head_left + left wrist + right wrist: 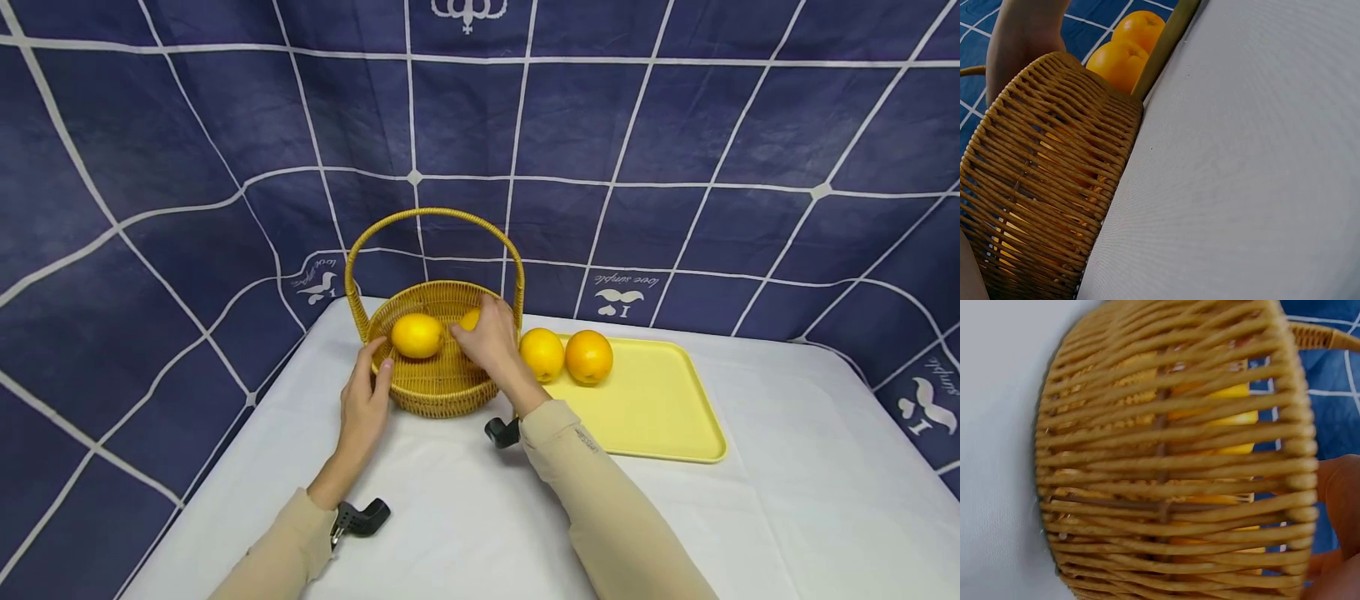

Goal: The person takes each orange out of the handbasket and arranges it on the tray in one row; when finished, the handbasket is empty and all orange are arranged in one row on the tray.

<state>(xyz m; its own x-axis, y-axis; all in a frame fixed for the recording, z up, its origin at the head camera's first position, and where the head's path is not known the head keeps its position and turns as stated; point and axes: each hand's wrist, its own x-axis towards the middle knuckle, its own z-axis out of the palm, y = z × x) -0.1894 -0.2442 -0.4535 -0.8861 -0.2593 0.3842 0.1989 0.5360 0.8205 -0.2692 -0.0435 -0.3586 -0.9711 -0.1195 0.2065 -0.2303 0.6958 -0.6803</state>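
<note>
A woven wicker basket (438, 404) with a tall arched handle stands on the table. My left hand (363, 408) holds its left rim, with the thumb and a fingertip at the edge. Inside the basket, my right hand (491, 337) grips an orange (470, 319) near the right side, mostly hidden by the fingers. To the left of it in the basket lies a slightly oval yellow-orange fruit (417, 336). Through the weave in the right wrist view, patches of yellow fruit (1235, 419) show, with part of the right hand (1341, 512) beyond the rim.
To the right of the basket, a yellow tray (652, 408) bears two oranges side by side, the left orange (542, 354) and the right orange (588, 357). A white cloth (450, 517) covers the table. Behind hangs a blue curtain (675, 125) with white lines.
</note>
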